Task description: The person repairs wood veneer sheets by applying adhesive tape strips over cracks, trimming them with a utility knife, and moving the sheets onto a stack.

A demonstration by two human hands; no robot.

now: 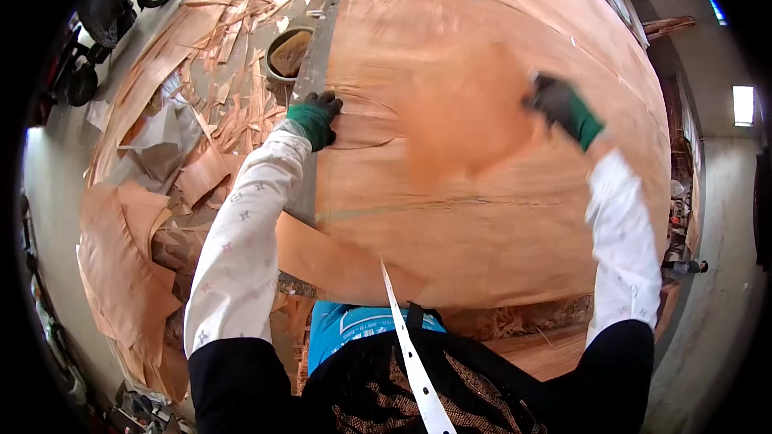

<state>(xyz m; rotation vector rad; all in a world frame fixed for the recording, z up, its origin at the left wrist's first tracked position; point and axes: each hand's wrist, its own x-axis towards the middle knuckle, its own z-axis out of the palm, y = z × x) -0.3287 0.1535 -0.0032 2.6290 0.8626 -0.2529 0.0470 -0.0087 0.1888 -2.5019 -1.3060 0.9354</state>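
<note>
A large sheet of wood veneer covers the work surface in front of me. My left hand, in a green and black glove, lies at the sheet's left edge, beside a split in the wood; its fingers are stretched out over the veneer. Over the middle of the sheet hangs a smaller veneer piece, smeared by motion. My right hand, gloved the same way and blurred, grips that piece by its right edge. Another veneer strip lies across the near left corner.
A bucket with brownish contents stands left of the work surface. Torn veneer scraps and larger curled pieces litter the floor on the left. A motorbike is parked at the far left. A white perforated strip hangs close to the camera.
</note>
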